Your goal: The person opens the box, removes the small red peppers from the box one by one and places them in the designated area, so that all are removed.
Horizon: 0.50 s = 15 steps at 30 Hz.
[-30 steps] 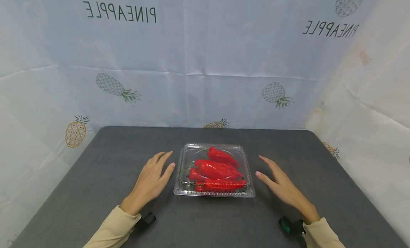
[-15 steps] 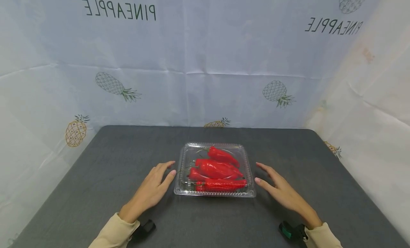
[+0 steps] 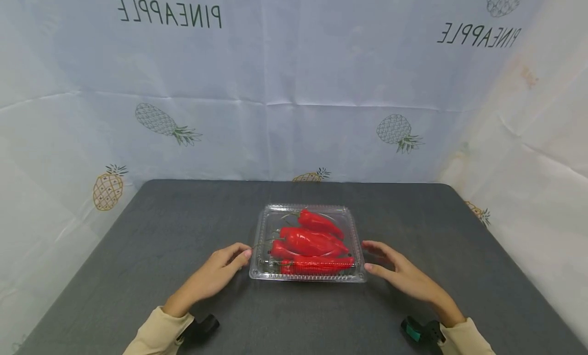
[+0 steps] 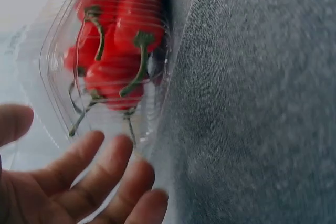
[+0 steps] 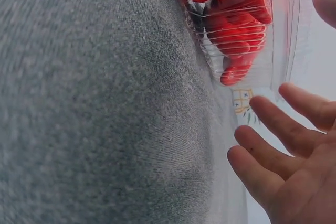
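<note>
We hold our left grip (image 3: 213, 273) wide, thumb apart from the fingers, just beside the clear box (image 3: 308, 278) on its left; our right grip (image 3: 404, 277), also wide, is just beside its right side. Inside the box lie red peppers (image 3: 312, 242). Beneath it we see a grey counter (image 3: 294, 319), behind it a pineapple-printed cloth (image 3: 285, 141).

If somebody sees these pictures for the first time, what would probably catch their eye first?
Probably the bright red peppers, inside a clear plastic box on the dark table. Next, perhaps, the left hand and the right hand, one on each side of the box. Behind the table, the pale cloth with pineapple prints and mirrored lettering also stands out.
</note>
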Each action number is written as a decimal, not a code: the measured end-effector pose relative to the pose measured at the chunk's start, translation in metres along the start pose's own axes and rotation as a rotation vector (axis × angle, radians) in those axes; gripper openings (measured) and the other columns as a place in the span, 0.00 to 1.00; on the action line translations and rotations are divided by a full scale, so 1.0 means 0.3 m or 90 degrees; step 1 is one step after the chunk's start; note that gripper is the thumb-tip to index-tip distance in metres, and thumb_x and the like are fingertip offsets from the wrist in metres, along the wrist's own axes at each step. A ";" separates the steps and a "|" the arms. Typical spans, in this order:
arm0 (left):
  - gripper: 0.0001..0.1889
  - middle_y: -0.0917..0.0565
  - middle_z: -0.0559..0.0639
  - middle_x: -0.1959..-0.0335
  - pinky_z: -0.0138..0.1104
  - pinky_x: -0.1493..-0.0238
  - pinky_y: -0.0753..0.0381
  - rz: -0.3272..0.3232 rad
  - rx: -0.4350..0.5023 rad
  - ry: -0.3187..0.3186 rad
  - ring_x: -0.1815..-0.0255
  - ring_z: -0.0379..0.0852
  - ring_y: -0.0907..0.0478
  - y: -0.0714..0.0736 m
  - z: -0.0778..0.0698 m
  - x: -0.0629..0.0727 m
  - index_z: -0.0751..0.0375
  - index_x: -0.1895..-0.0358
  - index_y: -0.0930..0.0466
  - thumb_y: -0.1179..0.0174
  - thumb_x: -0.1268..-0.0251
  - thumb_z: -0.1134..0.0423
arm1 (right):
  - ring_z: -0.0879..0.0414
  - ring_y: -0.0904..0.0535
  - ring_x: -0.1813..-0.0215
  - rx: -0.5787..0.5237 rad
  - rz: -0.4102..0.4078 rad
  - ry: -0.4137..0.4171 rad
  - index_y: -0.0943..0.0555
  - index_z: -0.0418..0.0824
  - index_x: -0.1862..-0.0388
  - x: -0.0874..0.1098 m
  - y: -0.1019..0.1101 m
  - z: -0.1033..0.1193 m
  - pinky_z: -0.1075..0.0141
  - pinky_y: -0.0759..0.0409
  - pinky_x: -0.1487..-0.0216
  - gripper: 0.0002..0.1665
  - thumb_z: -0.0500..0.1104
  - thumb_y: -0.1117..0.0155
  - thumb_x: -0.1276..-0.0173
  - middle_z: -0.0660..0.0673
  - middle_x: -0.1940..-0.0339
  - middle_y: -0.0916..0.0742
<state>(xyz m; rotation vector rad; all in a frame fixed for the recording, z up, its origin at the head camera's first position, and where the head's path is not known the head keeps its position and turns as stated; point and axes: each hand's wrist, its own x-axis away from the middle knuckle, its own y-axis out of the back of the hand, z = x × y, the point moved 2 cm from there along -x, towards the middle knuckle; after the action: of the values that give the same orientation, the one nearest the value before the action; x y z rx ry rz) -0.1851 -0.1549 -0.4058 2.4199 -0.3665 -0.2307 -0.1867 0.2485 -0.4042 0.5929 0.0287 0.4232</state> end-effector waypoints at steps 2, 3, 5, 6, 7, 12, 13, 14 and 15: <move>0.15 0.16 0.49 0.64 0.29 0.64 0.22 0.043 0.035 -0.013 0.64 0.40 0.21 0.007 0.006 0.000 0.60 0.49 0.20 0.52 0.21 0.54 | 0.30 0.34 0.28 -0.017 0.012 -0.002 0.39 0.35 0.25 0.000 0.001 -0.007 0.42 0.24 0.34 0.36 0.48 0.43 0.25 0.30 0.27 0.31; 0.15 0.17 0.51 0.65 0.29 0.66 0.22 0.065 0.051 -0.026 0.66 0.39 0.22 0.010 0.008 0.000 0.61 0.50 0.20 0.52 0.21 0.55 | 0.31 0.33 0.29 -0.024 0.019 -0.002 0.39 0.35 0.26 -0.001 0.002 -0.010 0.47 0.22 0.35 0.35 0.48 0.42 0.25 0.30 0.27 0.30; 0.14 0.17 0.53 0.67 0.29 0.69 0.22 0.107 0.084 -0.046 0.70 0.38 0.22 0.011 0.015 -0.001 0.62 0.52 0.20 0.52 0.21 0.57 | 0.33 0.29 0.31 -0.042 0.044 0.008 0.39 0.32 0.26 -0.002 0.006 -0.016 0.57 0.18 0.38 0.35 0.46 0.42 0.25 0.29 0.30 0.29; 0.14 0.17 0.54 0.68 0.30 0.70 0.22 0.127 0.100 -0.053 0.71 0.38 0.23 0.011 0.018 -0.001 0.63 0.53 0.20 0.52 0.21 0.58 | 0.36 0.27 0.32 -0.055 0.059 0.011 0.39 0.31 0.27 -0.002 0.008 -0.018 0.63 0.18 0.40 0.35 0.46 0.42 0.25 0.29 0.31 0.28; 0.14 0.17 0.55 0.68 0.31 0.71 0.21 0.146 0.116 -0.058 0.72 0.38 0.22 0.011 0.021 -0.001 0.63 0.54 0.20 0.52 0.21 0.58 | 0.41 0.25 0.34 -0.067 0.076 0.010 0.39 0.30 0.27 -0.002 0.011 -0.021 0.67 0.18 0.42 0.34 0.45 0.43 0.25 0.29 0.32 0.27; 0.14 0.16 0.62 0.65 0.32 0.70 0.18 0.221 0.200 -0.068 0.72 0.39 0.21 0.010 0.037 -0.005 0.69 0.50 0.22 0.53 0.21 0.61 | 0.67 0.22 0.43 -0.124 0.167 0.005 0.35 0.26 0.31 0.002 0.023 -0.032 0.76 0.20 0.47 0.30 0.43 0.45 0.24 0.31 0.38 0.23; 0.14 0.17 0.64 0.65 0.32 0.70 0.18 0.232 0.216 -0.069 0.71 0.38 0.21 0.009 0.040 -0.007 0.71 0.50 0.23 0.53 0.21 0.62 | 0.70 0.22 0.44 -0.131 0.181 0.005 0.34 0.26 0.32 0.003 0.024 -0.034 0.76 0.20 0.46 0.29 0.43 0.45 0.24 0.32 0.38 0.22; 0.14 0.17 0.65 0.64 0.32 0.69 0.18 0.243 0.229 -0.072 0.71 0.38 0.21 0.009 0.043 -0.007 0.72 0.49 0.24 0.54 0.21 0.63 | 0.71 0.22 0.45 -0.136 0.192 0.006 0.33 0.26 0.33 0.004 0.026 -0.036 0.75 0.20 0.46 0.28 0.42 0.46 0.24 0.34 0.39 0.22; 0.14 0.18 0.67 0.64 0.32 0.69 0.18 0.251 0.241 -0.074 0.71 0.38 0.21 0.008 0.046 -0.008 0.73 0.49 0.24 0.54 0.22 0.64 | 0.71 0.22 0.45 -0.141 0.201 0.008 0.32 0.26 0.33 0.005 0.027 -0.037 0.75 0.20 0.46 0.27 0.42 0.46 0.23 0.35 0.39 0.22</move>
<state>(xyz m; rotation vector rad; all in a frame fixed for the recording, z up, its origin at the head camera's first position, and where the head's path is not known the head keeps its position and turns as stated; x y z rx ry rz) -0.1914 -0.1641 -0.4145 2.6360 -1.0057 -0.1338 -0.1902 0.2610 -0.4090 0.3766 -0.1001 0.7267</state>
